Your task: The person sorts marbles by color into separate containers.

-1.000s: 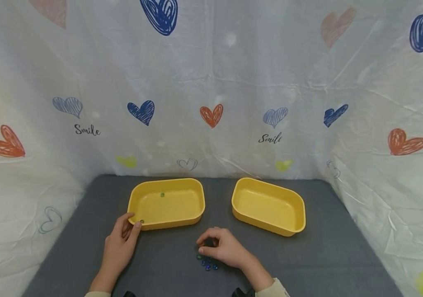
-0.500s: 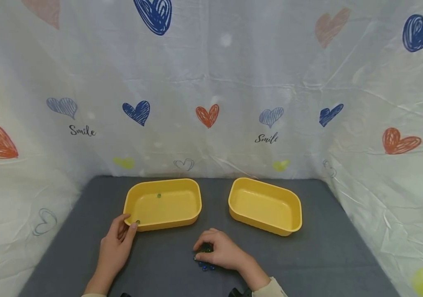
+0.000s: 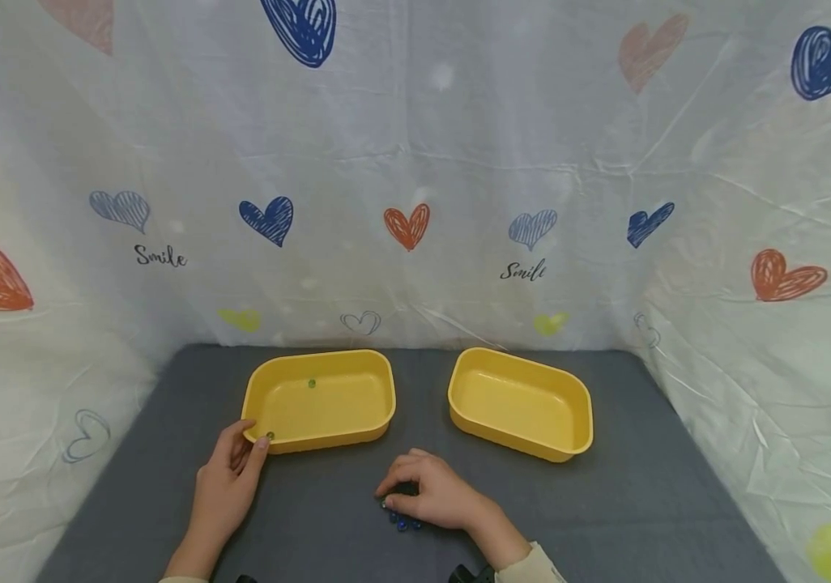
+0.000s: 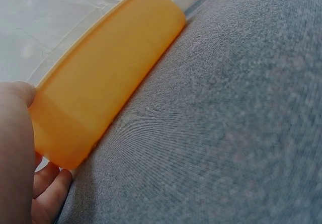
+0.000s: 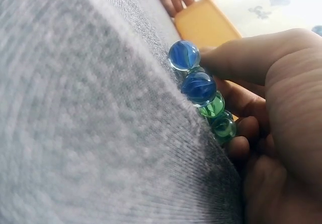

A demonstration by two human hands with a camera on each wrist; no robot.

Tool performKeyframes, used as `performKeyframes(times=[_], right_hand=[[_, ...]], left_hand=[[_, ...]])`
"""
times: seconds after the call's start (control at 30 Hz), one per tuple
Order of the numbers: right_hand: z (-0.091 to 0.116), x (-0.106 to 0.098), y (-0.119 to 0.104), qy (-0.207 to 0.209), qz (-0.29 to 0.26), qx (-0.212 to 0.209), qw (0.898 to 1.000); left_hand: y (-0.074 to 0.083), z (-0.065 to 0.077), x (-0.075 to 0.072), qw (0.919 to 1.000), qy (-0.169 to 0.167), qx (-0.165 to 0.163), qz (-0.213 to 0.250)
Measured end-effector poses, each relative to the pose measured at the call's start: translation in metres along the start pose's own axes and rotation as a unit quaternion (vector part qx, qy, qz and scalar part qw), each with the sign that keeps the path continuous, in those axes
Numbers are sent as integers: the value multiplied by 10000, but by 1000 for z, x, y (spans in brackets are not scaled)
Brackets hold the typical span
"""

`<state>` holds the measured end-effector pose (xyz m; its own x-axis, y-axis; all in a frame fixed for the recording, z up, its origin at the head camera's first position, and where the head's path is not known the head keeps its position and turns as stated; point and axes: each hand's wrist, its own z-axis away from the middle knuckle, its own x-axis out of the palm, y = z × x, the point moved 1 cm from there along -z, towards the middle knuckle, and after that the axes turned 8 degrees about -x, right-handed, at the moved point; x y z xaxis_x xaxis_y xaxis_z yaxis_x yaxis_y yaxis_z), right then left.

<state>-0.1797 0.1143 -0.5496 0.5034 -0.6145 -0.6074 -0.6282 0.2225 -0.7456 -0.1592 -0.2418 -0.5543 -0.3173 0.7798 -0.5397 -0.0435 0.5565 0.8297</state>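
My left hand (image 3: 229, 478) grips the near left corner of a yellow plastic bin (image 3: 369, 437); in the left wrist view the thumb (image 4: 22, 90) is at its rim and other fingers (image 4: 53, 191) are by its base. One green marble (image 3: 312, 383) lies towards the back of that bin, another (image 3: 270, 436) by my thumb. My right hand (image 3: 433, 490) curls low over a cluster of glass marbles on the cloth, thumb and index fingertips closing on a green one (image 3: 384, 504). Blue marbles (image 5: 198, 87) and green marbles (image 5: 224, 127) sit close to its fingers, partly hidden from above.
A second yellow bin (image 3: 521, 405) stands at the back right with no marbles visible inside. Dark grey cloth (image 3: 313, 518) covers the table. Behind hangs a white curtain (image 3: 459, 162) printed with hearts.
My right hand has come down a little and leftward over the marbles, its thumb and index finger drawing nearer each other. The left hand has kept its hold; the view has shifted slightly.
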Motion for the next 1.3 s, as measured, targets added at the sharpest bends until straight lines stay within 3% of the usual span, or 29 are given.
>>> performKeyframes(times=[0.4,0.73,1.07,1.3], right_hand=[[-1,-1,0,3,-20,77,10000],[-2,-1,1,40,-91,215,9997],[-1,-2,1,234,-605,492,9967],[-4,-2,-1,465,-902,817,9915]], left_hand=[[0,0,0,10000,63,74,1],[2,1,0,9991,264,-3,-323],[1,0,1,9998,123,21,-126],[1,0,0,9994,195,8,-282]])
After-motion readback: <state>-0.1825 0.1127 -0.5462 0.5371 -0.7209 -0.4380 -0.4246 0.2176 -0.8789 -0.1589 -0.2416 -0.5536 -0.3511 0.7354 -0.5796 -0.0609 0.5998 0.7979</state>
